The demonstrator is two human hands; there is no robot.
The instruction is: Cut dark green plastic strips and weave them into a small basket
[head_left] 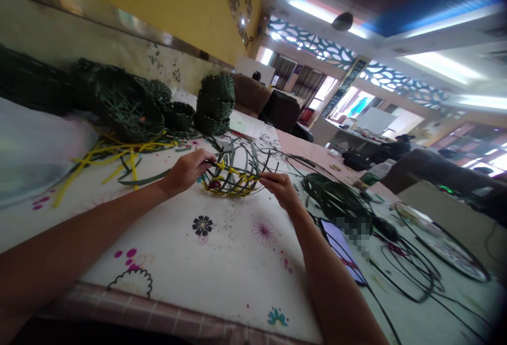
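A small half-woven basket [232, 182] of dark green and yellow strips rests on the flower-patterned tablecloth [233, 250], its loose green strips standing up and spreading outward. My left hand [190, 169] pinches the basket's upper left edge between thumb and fingers. At the right side, my right hand [280, 185] has its fingers closed on a dark strip at the basket's edge. Yellow strips [132, 152] and a few green ones lie on the cloth to the left of my left hand.
Finished dark green baskets [119, 104] stand along the wall, some stacked [215, 103]. A plastic bag [35, 149] lies at the left. On the right are coiled green strips [336, 194], a phone [343, 250], a plastic bottle [376, 171] and loose loops of strip [420, 276].
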